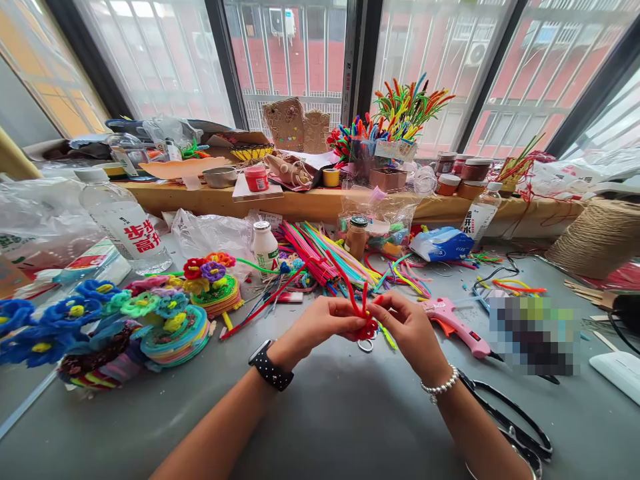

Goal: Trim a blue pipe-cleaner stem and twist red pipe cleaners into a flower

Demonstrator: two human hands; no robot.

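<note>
My left hand (pixel 317 327) pinches a red pipe-cleaner flower (pixel 369 329) that is partly formed into loops. Two red ends stick up from it, and a bit of yellow shows near its middle. On the other side, my right hand (pixel 411 328) has thumb and forefinger closed on a red strand of the same piece; the fingertips hide part of it. Just beyond both hands lies a bundle of coloured pipe cleaners (pixel 320 263). Close to my right hand is a pink glue gun (pixel 463 328), and small scissors show a metal handle (pixel 367 345) below the flower.
Finished pipe-cleaner flowers (pixel 75 313) and coiled round pieces (pixel 175 337) stand at left. Black-handled scissors (pixel 515 417) lie by my right forearm. A water bottle (pixel 125 223), a small white bottle (pixel 265 250), a brown jar (pixel 357 239) and a twine spool (pixel 597 233) stand around.
</note>
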